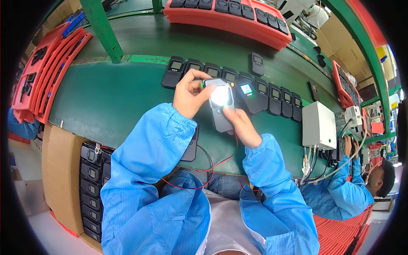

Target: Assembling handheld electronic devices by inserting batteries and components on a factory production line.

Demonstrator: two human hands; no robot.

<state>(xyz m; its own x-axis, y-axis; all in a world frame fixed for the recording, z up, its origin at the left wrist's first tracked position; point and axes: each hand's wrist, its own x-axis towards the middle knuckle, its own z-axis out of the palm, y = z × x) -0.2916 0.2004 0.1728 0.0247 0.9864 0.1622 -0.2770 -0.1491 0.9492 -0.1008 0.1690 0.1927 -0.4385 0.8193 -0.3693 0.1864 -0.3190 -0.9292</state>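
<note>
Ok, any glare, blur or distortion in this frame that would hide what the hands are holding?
Head view: the grey handheld device is in focus, but glare whites out its upper face between the left hand and right hand; fisheye bends the green table edge and blackens the corners.

You held a grey handheld device (222, 106) between your hands, and its rectangular screen (220, 96) glared white, washed out by reflection. Just beside it on the green counter (110, 102), one black unit's small screen (246, 89) glowed blue-white with a green dot under it. The other black units in the row (272, 97) carried small grey rectangular screens, all dim. A brown cardboard box (63, 178) stood at your left, open at the top, with black units packed upright in it (90, 191). More brown cartons (346, 49) stood at the far right behind the green frame. A white square box (318, 125) with cables sat on the counter to your right.
</note>
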